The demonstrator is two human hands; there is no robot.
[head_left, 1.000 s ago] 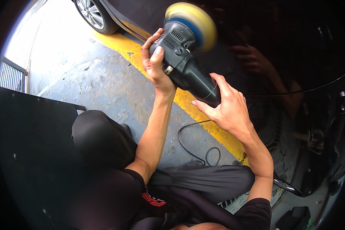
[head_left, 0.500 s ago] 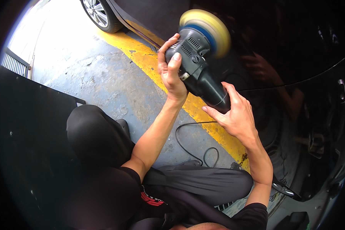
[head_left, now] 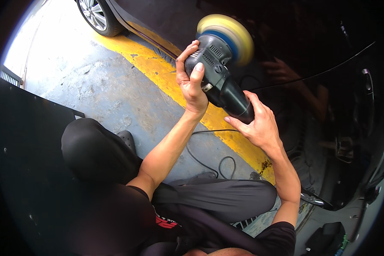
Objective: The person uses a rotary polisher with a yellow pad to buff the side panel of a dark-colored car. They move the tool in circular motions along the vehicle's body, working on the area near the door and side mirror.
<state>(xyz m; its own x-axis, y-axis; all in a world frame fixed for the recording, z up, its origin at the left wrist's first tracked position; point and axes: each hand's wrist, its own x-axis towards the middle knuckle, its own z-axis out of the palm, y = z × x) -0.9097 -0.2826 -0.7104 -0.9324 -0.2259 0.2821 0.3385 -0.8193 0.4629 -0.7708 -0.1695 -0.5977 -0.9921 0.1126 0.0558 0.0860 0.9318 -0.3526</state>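
A black electric car polisher (head_left: 219,79) is held up in both my hands, against the side of a dark, glossy car (head_left: 294,55). Its round yellow foam pad (head_left: 239,36) on a blue backing looks smeared, as if spinning, and meets or nearly meets the bodywork. My left hand (head_left: 193,83) wraps round the head of the polisher, thumb along its near side. Round the rear end of the body my right hand (head_left: 260,126) is closed, thumb below and fingers above. The car's surface mirrors my hand and arm.
A black power cord (head_left: 200,160) loops over the grey floor (head_left: 115,89) by a yellow painted stripe (head_left: 158,72). The car's wheel (head_left: 96,16) is at the upper left. A dark panel (head_left: 25,141) stands at the left. A black bag-like object (head_left: 326,239) lies at lower right.
The view has shifted slightly, so the car, floor and panel sit further left. The polisher has moved a little across the bodywork, still in both hands.
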